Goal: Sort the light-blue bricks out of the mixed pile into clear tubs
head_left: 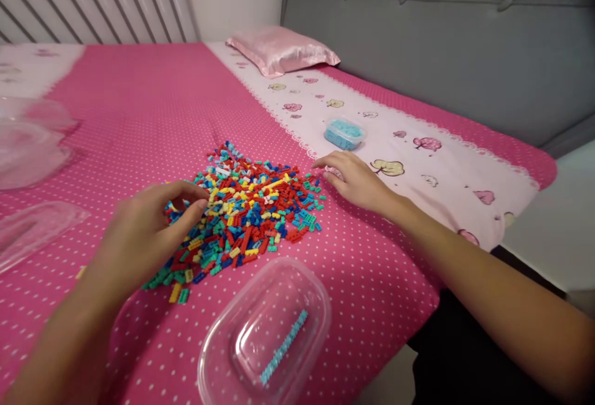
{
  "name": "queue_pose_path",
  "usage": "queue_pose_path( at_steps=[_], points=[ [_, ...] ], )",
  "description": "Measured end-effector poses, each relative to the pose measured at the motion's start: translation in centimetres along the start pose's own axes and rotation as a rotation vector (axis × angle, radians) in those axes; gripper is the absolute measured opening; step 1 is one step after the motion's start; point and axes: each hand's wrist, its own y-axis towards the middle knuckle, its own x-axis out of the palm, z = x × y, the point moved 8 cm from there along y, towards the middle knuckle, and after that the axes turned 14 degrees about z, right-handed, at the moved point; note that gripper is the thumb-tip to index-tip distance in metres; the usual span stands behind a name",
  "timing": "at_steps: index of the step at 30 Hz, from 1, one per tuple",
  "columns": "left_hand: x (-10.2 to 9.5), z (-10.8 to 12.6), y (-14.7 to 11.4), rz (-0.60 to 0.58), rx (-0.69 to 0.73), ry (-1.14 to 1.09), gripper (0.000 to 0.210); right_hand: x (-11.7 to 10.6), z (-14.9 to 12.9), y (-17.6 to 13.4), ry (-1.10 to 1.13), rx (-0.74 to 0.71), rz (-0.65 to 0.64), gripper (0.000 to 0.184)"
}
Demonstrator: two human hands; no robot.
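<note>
A wide heap of small plastic building bricks (246,206) in red, blue, green, yellow and white lies on the bedspread. At its left edge is my left hand (149,225), the thumb and forefinger curled together at the tips; anything between them is too small to make out. My right hand (351,178) hovers by the heap's right edge, fingers stretched out and slightly apart, with nothing visible in them. Nearest me rests a clear plastic lid (320,306) with a light blue strip of joined bricks (284,347) on it.
Beyond my right hand stands a small clear tub (344,134) of light blue bricks. Clear plastic containers (32,151) and another lid (37,228) lie at the left. A pink pillow (283,49) sits near the grey padded headboard (432,51). The bed's edge drops away at lower right.
</note>
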Motion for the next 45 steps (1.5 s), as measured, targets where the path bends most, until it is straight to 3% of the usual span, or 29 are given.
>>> queue_pose_path(
  at_steps=[3,9,20,30,37,45],
  points=[
    [-0.5,-1.8,0.3,0.086,-0.04,0.055,0.044,1.6,0.3,-0.4,0.005,-0.007,-0.013,0.032],
    [-0.7,-5.2,-0.4,0.15,-0.146,0.068,0.053,3.5,-0.9,-1.2,0.008,-0.059,0.002,0.034],
    [1.4,-5.1,-1.3,0.017,-0.109,-0.007,0.037,4.0,-1.4,-1.4,-0.062,-0.061,-0.023,0.04],
    [-2.8,-9.9,-1.0,0.094,-0.232,0.093,0.039,4.5,-1.0,-1.8,-0.118,-0.055,-0.061,0.041],
    [-0.6,-9.8,-1.4,-0.015,-0.196,0.192,0.039,4.8,-0.8,-2.1,-0.142,-0.077,-0.064,0.041],
    [-0.1,-9.3,-0.8,-0.074,-0.184,0.308,0.032,5.1,-0.5,-2.1,-0.145,-0.098,-0.031,0.042]
  ],
)
